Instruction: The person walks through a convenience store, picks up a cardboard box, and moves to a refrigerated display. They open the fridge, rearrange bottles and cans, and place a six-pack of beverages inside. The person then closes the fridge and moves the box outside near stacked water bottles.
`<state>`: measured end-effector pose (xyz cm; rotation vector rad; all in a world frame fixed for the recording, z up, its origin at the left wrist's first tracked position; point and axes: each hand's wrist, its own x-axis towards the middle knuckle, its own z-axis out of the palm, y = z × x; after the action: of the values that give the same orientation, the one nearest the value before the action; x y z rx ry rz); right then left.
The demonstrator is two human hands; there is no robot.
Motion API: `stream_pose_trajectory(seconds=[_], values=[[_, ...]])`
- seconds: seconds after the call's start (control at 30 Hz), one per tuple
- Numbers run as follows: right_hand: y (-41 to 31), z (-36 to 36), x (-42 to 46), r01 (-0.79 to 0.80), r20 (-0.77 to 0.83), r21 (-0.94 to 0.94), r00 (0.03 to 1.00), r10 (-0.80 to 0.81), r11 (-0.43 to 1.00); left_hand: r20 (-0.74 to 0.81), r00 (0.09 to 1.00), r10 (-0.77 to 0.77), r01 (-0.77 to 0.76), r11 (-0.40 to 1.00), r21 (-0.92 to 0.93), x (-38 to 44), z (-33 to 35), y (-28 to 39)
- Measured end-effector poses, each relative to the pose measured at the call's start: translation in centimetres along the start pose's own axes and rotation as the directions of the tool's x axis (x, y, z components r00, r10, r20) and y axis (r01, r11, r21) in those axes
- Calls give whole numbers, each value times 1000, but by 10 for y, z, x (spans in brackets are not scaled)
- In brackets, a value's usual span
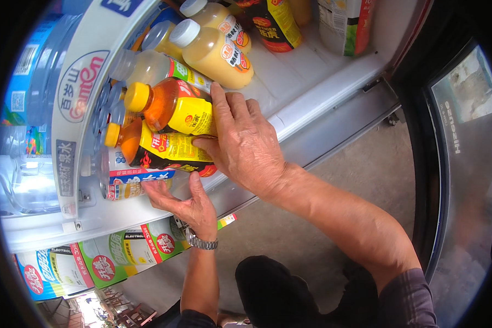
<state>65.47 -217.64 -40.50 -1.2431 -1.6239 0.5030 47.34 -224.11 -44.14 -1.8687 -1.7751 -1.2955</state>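
Two yellow-capped plastic bottles of amber drink lie tilted in an upright drinks fridge, the upper bottle (188, 110) resting against the lower bottle (160, 147). My right hand (250, 143) grips the upper one near its base, fingers over it and thumb between the two. My left hand (184, 201), a metal watch on its wrist, is spread below the lower bottle, fingertips at a bottle with a blue, white and pink label (127, 178). Just above lies a clear bottle with a green label (151, 67). White-capped bottles of pale orange drink (217, 57) lie beyond.
A curved white rack panel (76, 102) stands left, large water bottles (49, 94) behind it. The fridge floor's metal front edge (336, 108) runs diagonally. Printed drink cartons (119, 254) sit below it. The glass door (455, 164) stands ajar at right. Another yellow-black bottle (274, 24) is at the top.
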Motion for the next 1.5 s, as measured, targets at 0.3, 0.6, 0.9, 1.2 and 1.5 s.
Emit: stream_pose_trajectory(seconds=[0.3,0.6,0.9,1.2,1.5], values=[[4,-7,-8,73,-8,104,997,-72,992,-27,1000,-7,10,995,98,-13,6,-15],[2,-23,-1,58,60,34,996,-60,998,-26,1000,0,0,1000,-2,-19,3,-18],[-13,-25,21,-80,107,3,991,80,997,50,994,92,-92,996,-13,2,-43,41],[-62,-101,-17,30,-97,75,995,-23,997,-193,918,345,-356,934,-23,68,-113,63],[-210,-161,35,396,-119,219,918,-378,892,25,932,363,-360,910,203,139,-157,39]])
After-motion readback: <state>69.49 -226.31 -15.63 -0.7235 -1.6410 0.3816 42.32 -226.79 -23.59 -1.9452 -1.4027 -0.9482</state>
